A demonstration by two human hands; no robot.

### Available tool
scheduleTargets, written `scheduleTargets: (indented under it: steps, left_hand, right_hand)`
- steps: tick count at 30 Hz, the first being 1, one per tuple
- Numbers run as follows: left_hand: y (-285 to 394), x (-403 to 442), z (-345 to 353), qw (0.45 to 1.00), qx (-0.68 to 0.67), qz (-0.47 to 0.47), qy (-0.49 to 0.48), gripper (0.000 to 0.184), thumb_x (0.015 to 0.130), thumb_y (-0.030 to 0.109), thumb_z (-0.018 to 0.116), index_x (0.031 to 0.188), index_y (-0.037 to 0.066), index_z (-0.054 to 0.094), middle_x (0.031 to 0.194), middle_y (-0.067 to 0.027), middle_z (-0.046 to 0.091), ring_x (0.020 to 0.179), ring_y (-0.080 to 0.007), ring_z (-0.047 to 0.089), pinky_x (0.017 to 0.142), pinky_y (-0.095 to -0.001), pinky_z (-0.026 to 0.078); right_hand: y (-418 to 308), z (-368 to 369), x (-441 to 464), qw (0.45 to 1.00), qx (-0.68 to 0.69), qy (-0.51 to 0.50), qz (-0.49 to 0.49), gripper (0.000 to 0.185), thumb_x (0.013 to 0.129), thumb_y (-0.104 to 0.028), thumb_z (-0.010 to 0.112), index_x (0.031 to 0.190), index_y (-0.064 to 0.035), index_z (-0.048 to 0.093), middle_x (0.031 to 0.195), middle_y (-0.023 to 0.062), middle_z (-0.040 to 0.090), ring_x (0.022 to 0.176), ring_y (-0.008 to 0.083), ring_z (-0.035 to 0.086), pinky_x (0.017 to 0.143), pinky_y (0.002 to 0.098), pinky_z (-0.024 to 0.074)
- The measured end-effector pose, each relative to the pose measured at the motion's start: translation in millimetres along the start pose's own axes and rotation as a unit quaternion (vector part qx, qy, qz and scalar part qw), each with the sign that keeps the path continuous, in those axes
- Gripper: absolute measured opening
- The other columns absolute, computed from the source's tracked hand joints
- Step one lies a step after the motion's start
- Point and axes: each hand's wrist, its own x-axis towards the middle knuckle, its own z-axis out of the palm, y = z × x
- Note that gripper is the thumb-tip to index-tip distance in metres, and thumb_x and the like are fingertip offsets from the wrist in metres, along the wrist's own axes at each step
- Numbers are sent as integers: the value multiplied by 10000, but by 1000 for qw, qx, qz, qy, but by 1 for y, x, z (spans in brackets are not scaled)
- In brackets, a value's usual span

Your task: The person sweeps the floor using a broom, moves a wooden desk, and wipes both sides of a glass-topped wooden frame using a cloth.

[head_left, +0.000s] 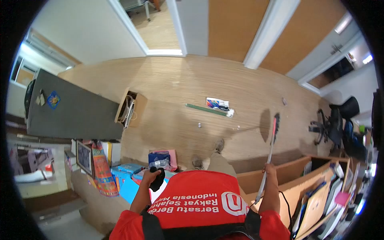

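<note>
My right hand (270, 170) is closed around the pale handle of a long broom (272, 146). The broom's dark bristles point away from me, raised to the right, with a red section below them. Closed on a dark, soft-looking black item (157, 181), my left hand (150, 176) is beside my red shirt; the item's exact kind is unclear. On the floor ahead lie a green strip (206, 109), a colourful printed packet (217, 103) and a crumpled white scrap (230, 113). A small whitish piece (199, 125) lies nearer my feet.
A cardboard box (138, 110) stands by a grey partition (72, 108) at left. Blue boxes (128, 169) and a pink-and-blue pile (163, 159) are near my left arm. At right are a wooden shelf unit (288, 173) and a black office chair (336, 122).
</note>
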Motion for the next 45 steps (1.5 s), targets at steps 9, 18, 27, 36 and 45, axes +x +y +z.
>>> scheduleTargets:
  steps: [9, 18, 27, 36, 45]
  left_hand:
    - [37, -56, 21, 980, 139, -139, -19, 642, 618, 465, 808, 1045, 11, 652, 996, -124, 676, 887, -234, 641, 753, -357, 503]
    - [129, -73, 33, 989, 135, -58, -26, 649, 656, 503, 757, 1085, 31, 634, 1012, -173, 666, 912, -276, 645, 809, -372, 497]
    - [109, -46, -23, 991, 64, -116, 2, 500, 689, 435, 740, 1018, 65, 671, 929, -101, 691, 835, -213, 659, 740, -336, 508]
    - [54, -21, -58, 993, 9, -105, 53, 448, 676, 390, 759, 951, 45, 684, 910, -131, 689, 822, -246, 665, 732, -366, 514]
    - [98, 13, -62, 995, 63, -79, 11, 486, 694, 426, 726, 1011, 60, 675, 943, -158, 684, 863, -284, 662, 760, -364, 509]
  right_hand:
    - [-29, 77, 172, 987, -42, -49, 148, 123, 798, -127, 561, 808, -5, 571, 649, 132, 557, 497, 287, 538, 437, 421, 461]
    - [-88, 212, 207, 964, -203, -94, 144, 66, 759, -42, 529, 742, 19, 549, 607, 150, 548, 502, 279, 538, 419, 393, 414]
    - [-216, 305, 112, 914, -297, -268, 68, 132, 814, -128, 566, 738, -23, 544, 541, 62, 510, 401, 185, 486, 356, 350, 371]
    - [-274, 402, 55, 925, -187, -318, 91, 145, 905, -183, 537, 872, -44, 520, 586, 31, 492, 425, 124, 452, 357, 274, 375]
    - [-266, 294, 7, 908, -306, -285, -22, 219, 906, -161, 530, 1081, -29, 525, 622, 49, 507, 447, 145, 521, 370, 313, 430]
